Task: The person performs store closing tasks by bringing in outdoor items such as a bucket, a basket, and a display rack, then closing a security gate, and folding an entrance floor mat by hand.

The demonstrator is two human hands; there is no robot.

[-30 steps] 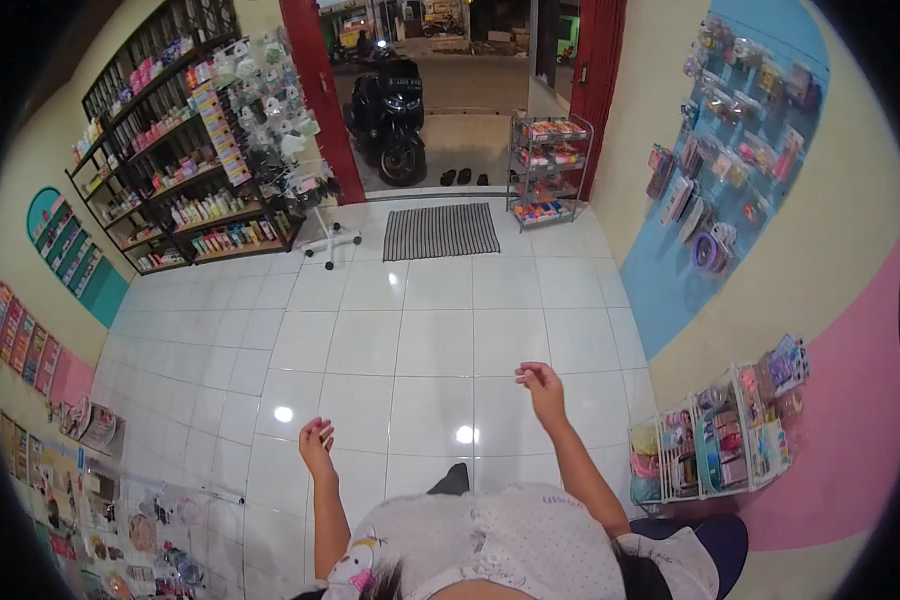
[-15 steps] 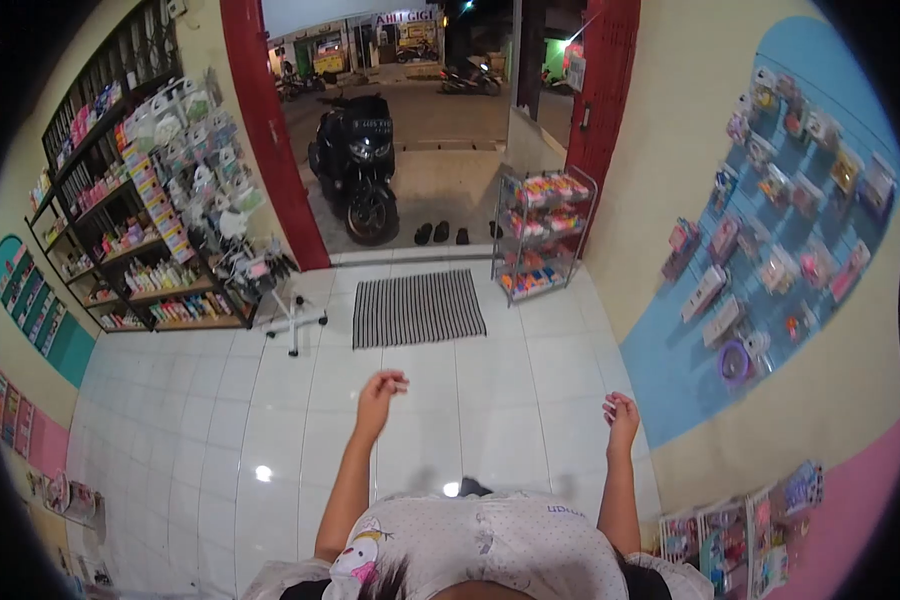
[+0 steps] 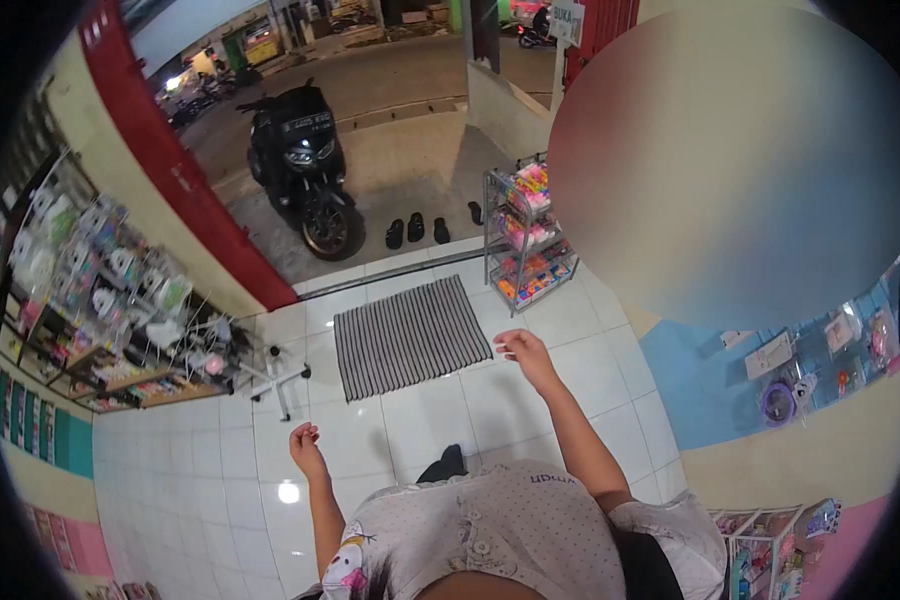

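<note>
My left hand (image 3: 308, 452) hangs over the white tiled floor at the lower left. Its fingers are loosely bent and slightly apart, and I see nothing in them. Farther forward, my right hand (image 3: 528, 360) is in the air just beyond the corner of a grey-and-black striped mat (image 3: 410, 340). The right fingers are half curled with no object showing, so that hand is open too. Below my body one dark-clad foot (image 3: 444, 465) shows on the tiles.
A wire rack (image 3: 530, 245) with colourful packets stands right of the doorway. Outside are a black motorbike (image 3: 305, 165) and several dark sandals (image 3: 416, 227). On the left are a wheeled stand base (image 3: 280, 380) and hanging goods (image 3: 100, 255). A blurred disc covers the upper right.
My view has shifted, and the doorway, mat and rack appear nearer and tilted. The right hand has swung forward and inward; the left has dropped back. A foot has come into sight.
</note>
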